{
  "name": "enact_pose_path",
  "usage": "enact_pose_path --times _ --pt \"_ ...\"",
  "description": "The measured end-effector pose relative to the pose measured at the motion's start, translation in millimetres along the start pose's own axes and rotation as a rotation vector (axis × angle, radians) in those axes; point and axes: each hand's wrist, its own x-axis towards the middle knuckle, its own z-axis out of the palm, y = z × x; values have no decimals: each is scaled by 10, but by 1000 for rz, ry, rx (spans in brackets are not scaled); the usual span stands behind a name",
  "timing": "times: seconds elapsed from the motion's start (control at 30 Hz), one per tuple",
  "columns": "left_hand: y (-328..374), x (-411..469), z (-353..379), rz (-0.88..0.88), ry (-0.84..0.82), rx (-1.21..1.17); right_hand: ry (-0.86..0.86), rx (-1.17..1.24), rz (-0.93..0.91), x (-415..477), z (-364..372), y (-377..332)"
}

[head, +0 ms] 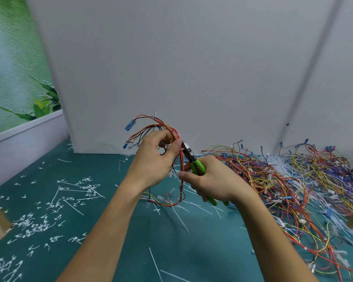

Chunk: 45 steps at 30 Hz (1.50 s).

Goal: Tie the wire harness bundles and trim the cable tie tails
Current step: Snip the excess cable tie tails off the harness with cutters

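The step in hand looks like trimming: a wire harness (163, 127) of red, yellow and black leads is held up just in front of the lower edge of the white panel (171, 68), and the nose of the green-handled cutters (198, 166) sits against the bundle close under a white cable tie (178, 136). The left hand (153, 159) grips the harness, fingers curled round the leads and the thumb pressed along them; its forearm rises from low and left of the panel's foot. The right hand (212, 180) is wrapped round the cutter handles, wrist bent so the tool points up and towards the panel. Whether the blades are parted or closed cannot be made out (the head is small and partly behind the thumb). The next move probably calls for catching only the tie's tail between the blades, flush to its head and clear of the leads, then a squeeze. A heap of loose harnesses (293, 180) lies right of the panel's foot, and cut tails (35, 222) litter the green mat (130, 241) in front of it, to the left.
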Motion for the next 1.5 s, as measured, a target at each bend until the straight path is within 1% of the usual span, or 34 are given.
enact_pose_path --times 0.77,1.17,1.5 --pt "-3 1 10 -8 1 -3 -10 -24 -12 -2 15 5" --pt "0 8 17 -11 2 3 -33 29 -6 -2 -2 9" --pt "-2 8 20 -16 -2 -6 -28 22 -3 -7 6 8"
